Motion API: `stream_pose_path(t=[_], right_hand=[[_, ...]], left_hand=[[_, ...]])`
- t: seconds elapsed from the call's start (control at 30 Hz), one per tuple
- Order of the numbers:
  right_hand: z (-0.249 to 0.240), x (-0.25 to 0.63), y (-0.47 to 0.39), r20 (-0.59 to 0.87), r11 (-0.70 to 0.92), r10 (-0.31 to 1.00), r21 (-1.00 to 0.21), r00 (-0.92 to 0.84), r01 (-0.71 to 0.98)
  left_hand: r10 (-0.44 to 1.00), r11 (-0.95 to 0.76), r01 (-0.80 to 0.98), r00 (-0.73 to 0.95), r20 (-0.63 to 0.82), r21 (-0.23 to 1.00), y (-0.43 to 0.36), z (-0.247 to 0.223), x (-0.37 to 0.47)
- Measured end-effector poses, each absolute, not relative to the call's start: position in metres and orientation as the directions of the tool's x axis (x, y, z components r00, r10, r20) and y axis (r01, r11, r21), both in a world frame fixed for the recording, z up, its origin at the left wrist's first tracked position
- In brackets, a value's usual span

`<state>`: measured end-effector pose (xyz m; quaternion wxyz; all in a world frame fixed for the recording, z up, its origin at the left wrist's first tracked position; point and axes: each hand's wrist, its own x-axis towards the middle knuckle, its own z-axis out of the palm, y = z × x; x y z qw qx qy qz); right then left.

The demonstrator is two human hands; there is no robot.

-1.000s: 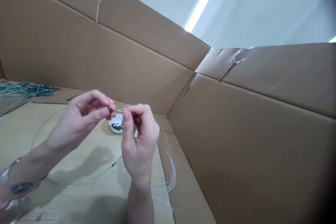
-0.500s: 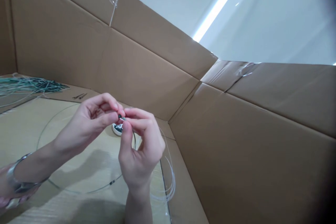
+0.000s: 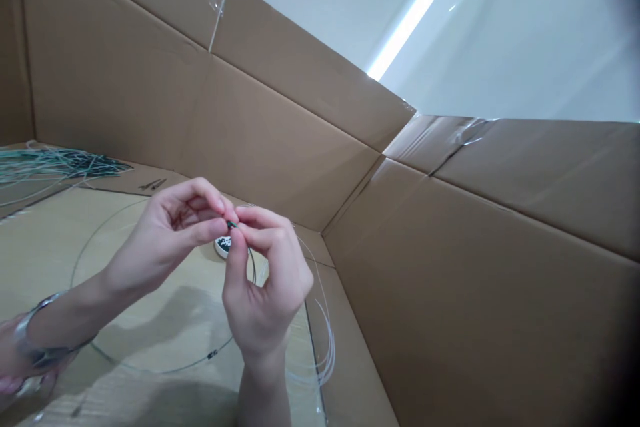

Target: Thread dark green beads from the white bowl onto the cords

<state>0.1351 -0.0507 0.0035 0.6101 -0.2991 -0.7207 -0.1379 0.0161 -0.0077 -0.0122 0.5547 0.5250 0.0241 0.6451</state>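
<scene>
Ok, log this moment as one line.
left hand: pinching dark bead | right hand: pinching clear line at bead | behind: white bead dish | surround: cardboard walls

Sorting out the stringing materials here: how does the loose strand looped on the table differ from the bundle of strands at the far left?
The looped strand is a single thin line lying in a wide open circle; the bundle is many strands packed side by side. The strand carries only a couple of dark beads; the bundle looks green and dark along its length. The strand runs up to the hands; the bundle lies untouched. Both rest on the table.
</scene>
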Motion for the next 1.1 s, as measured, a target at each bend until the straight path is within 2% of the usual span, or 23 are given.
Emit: stream_pose_path(t=[0.1,0.2,0.33,0.53,0.8,1.1], right_hand=[[0.003,0.134,-0.049,0.967,0.764,0.245,-0.146,-0.073,0.628],[0.002,0.133,-0.044,0.986,0.759,0.163,-0.096,-0.045,0.644],[-0.001,0.133,-0.038,0.992,0.754,0.124,-0.087,-0.01,0.651],[0.002,0.136,-0.043,0.977,0.745,0.21,-0.173,0.019,0.644],[0.004,0.135,-0.047,0.983,0.711,0.183,-0.133,0.001,0.69],[0.004,0.136,-0.047,0.976,0.707,0.216,-0.144,-0.017,0.693]], left_hand=[[0.725,-0.487,-0.629,0.096,0.682,0.606,-0.005,-0.015,0.015],[0.692,-0.598,-0.551,0.009,0.721,0.582,-0.003,-0.018,0.016],[0.672,-0.655,-0.502,-0.046,0.739,0.564,-0.001,-0.021,0.019],[0.668,-0.683,-0.487,-0.116,0.735,0.544,0.001,-0.019,0.019],[0.63,-0.731,-0.431,-0.127,0.766,0.529,-0.002,-0.017,0.017],[0.579,-0.773,-0.406,-0.136,0.804,0.488,-0.002,-0.017,0.017]])
